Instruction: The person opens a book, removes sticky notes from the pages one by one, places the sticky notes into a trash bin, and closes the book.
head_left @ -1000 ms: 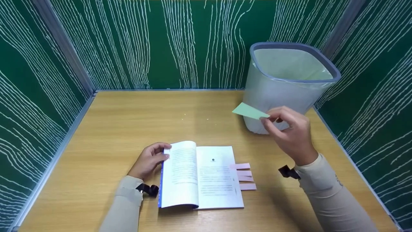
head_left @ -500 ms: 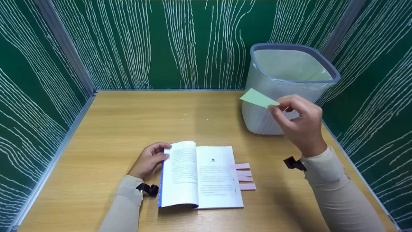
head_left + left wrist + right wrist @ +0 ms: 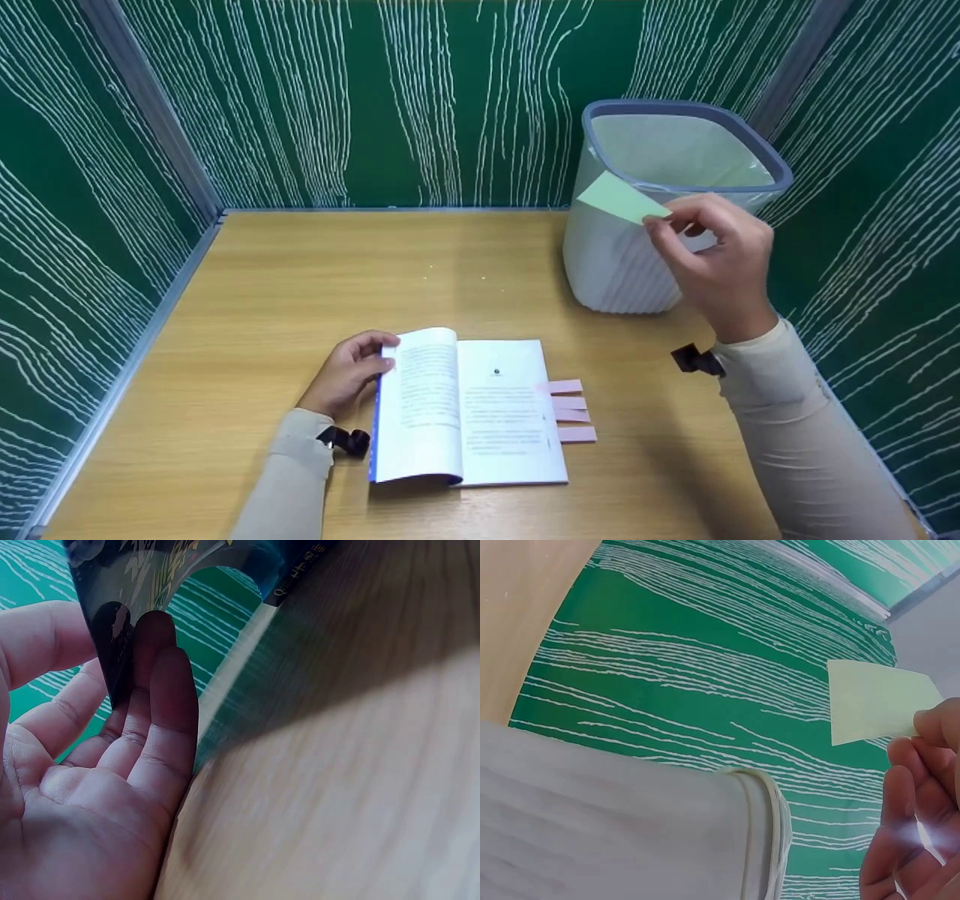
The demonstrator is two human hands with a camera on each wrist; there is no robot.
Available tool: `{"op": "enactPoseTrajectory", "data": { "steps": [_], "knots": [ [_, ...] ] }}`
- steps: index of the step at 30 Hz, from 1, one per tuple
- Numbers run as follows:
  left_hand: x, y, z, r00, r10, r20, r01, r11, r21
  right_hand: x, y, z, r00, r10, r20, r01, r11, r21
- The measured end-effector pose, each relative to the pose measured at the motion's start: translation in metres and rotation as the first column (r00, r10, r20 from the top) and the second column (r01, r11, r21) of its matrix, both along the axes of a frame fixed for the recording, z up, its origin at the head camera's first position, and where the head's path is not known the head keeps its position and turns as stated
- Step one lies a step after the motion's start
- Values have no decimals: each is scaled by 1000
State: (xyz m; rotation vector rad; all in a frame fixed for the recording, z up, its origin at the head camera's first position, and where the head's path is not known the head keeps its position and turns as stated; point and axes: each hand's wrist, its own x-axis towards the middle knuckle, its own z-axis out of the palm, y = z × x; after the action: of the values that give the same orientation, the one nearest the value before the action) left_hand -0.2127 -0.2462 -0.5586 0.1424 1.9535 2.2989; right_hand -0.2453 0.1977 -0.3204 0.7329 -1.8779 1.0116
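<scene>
An open book (image 3: 502, 420) lies near the front of the table, its left pages raised and curved. The left hand (image 3: 349, 375) grips the book's left edge; in the left wrist view that hand (image 3: 97, 772) has its fingers behind the dark cover (image 3: 120, 607). Several pink strips (image 3: 571, 403) stick out from the book's right edge. The right hand (image 3: 724, 262) pinches a pale green paper piece (image 3: 621, 199) between thumb and index finger, in front of the bin's upper wall. In the right wrist view the same paper (image 3: 874, 701) hangs from the fingertips of the right hand (image 3: 922, 810).
A lined bin (image 3: 622, 262) with a grey rim (image 3: 690, 107) stands at the table's back right. Tiny white specks lie on the wooden table (image 3: 337, 262) behind the book. Green walls (image 3: 375, 97) with white lines enclose the back and both sides.
The right hand has moved up and to the right with the green paper, bringing it from below to just beneath the bin's rim in the head view. The left hand and book have stayed still.
</scene>
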Motion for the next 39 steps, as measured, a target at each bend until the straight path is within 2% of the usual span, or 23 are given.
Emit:
{"op": "enactPoseTrajectory", "data": {
  "steps": [10, 13, 18, 21, 25, 31, 39],
  "knots": [
    [0, -2, 1, 1000, 2, 10, -1, 1000, -16, -3, 3, 13, 998, -69, -11, 68, 998, -9],
    [0, -2, 2, 1000, -6, 0, 6, 1000, -15, -10, 7, 14, 996, -86, -11, 86, 996, 1],
    [0, -2, 1, 1000, -23, -19, 23, 1000, -12, -30, 21, 8, 990, -142, 23, 142, 990, 6],
    [0, -3, 0, 1000, -20, -24, 19, 1000, -20, -38, 28, 5, 980, -188, 71, 189, 982, -5],
    [-1, -3, -1, 999, -23, -24, 22, 999, -23, -42, 32, 5, 960, -239, 147, 247, 968, -36],
    [-1, -2, 0, 999, -27, -22, 26, 999, -27, -46, 38, 10, 932, -275, 234, 298, 952, -69],
    [1, -5, 0, 1000, -21, -17, 20, 999, -35, -51, 41, 9, 899, -310, 308, 351, 932, -87]
  ]
}}
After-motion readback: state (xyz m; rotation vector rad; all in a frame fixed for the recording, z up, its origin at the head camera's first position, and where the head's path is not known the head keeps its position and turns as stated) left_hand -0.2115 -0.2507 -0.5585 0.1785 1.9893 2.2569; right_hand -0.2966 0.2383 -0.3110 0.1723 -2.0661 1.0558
